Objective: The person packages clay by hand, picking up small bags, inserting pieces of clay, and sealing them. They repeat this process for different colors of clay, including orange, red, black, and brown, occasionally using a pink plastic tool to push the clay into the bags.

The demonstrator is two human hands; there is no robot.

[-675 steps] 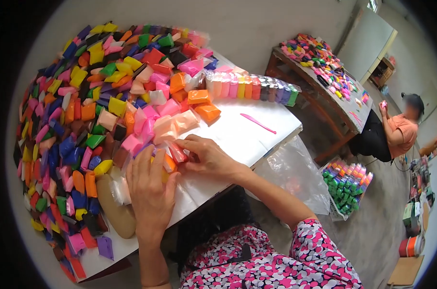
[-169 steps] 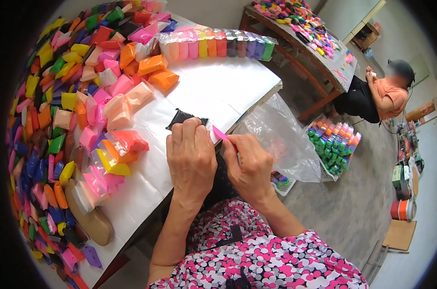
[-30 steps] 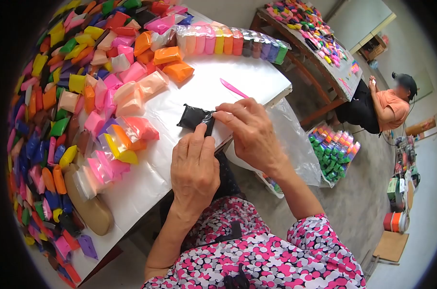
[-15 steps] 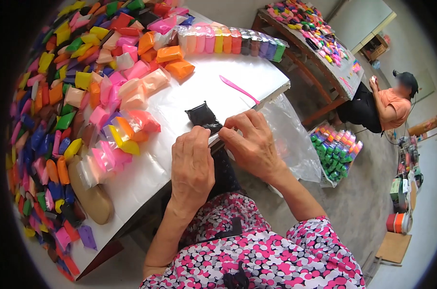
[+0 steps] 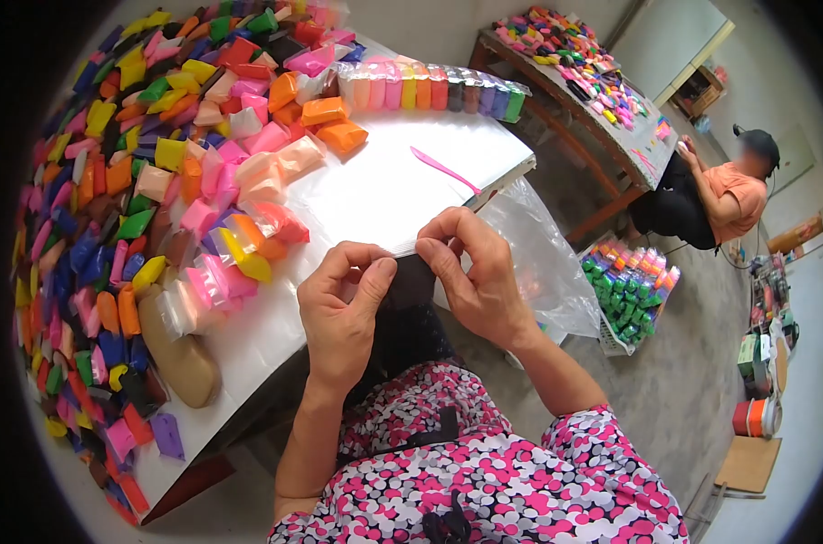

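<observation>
A small black packet (image 5: 412, 283) hangs between my two hands at the table's front edge, its clear upper edge stretched level. My left hand (image 5: 343, 304) pinches one corner of that edge between thumb and fingers. On the other corner, my right hand (image 5: 473, 276) pinches in the same way. The lower part of the packet blends into the dark clothing behind it. Beyond the hands, a pink plastic knife-shaped tool (image 5: 445, 170) lies on the white table (image 5: 375, 190).
Colourful packets (image 5: 94, 263) are heaped on the left, beside a tan oval object (image 5: 185, 367). A clear-wrapped row of coloured packets (image 5: 429, 89) lies at the back. Plastic sheeting (image 5: 543, 263) hangs right, near a filled basket (image 5: 622, 295). A person (image 5: 720, 195) sits at another table (image 5: 602, 100).
The black packet was lying on the table at its edge; now it hangs below my hands. Both hands have turned, thumbs now showing, with the packet's clear edge stretched between them.
</observation>
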